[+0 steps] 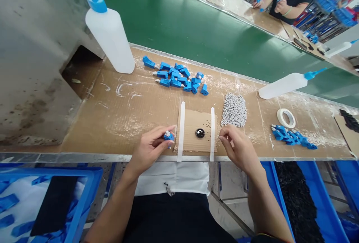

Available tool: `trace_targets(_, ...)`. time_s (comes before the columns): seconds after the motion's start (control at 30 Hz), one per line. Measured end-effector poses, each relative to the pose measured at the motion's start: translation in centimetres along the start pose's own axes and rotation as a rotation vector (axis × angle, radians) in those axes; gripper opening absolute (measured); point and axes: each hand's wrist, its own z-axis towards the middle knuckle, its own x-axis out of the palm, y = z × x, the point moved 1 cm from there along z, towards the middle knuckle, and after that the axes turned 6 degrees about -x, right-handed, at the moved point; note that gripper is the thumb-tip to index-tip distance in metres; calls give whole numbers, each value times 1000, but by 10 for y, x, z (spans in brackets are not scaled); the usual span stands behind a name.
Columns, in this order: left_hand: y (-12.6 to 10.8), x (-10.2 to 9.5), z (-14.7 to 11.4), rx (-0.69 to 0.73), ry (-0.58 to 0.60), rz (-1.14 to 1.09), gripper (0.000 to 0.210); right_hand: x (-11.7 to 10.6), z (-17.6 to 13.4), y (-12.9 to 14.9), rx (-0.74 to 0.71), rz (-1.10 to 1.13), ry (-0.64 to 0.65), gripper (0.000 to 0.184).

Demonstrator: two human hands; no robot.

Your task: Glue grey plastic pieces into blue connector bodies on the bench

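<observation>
A small blue plastic part with a whitish piece on top sits between the thumb and fingers of my left hand, left of a cardboard pad. Two strips of white tape run down the pad's sides. On it lies a round black cap with a shiny dark surface, beside several tiny dark specks. My right hand is pinched closed just right of the pad; whatever its fingertips hold is too small to make out. Just beyond it lies a pile of small grey pieces.
Loose blue parts lie toward the back, more blue parts at right by a tape roll. White squeeze bottles stand at left and lean at right. Blue bins sit below. A person works across the green belt.
</observation>
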Motion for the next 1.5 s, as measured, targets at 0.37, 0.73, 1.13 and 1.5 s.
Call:
trace_targets(0.37,5,2,-2,-16,14,-13,35,35,-17,-12,-189,-524,333,29)
trace_targets(0.73,2,2,-2,-11,11,-24,35,36,-21,-13,-270,-671,295,32)
trace_targets(1.13,2,3,-1,-10,16,-20,37,35,-22,-16,-327,-598,237,29)
trace_targets(1.5,2,2,-1,2,27,-5,35,37,-37,-14,-341,-620,213,26)
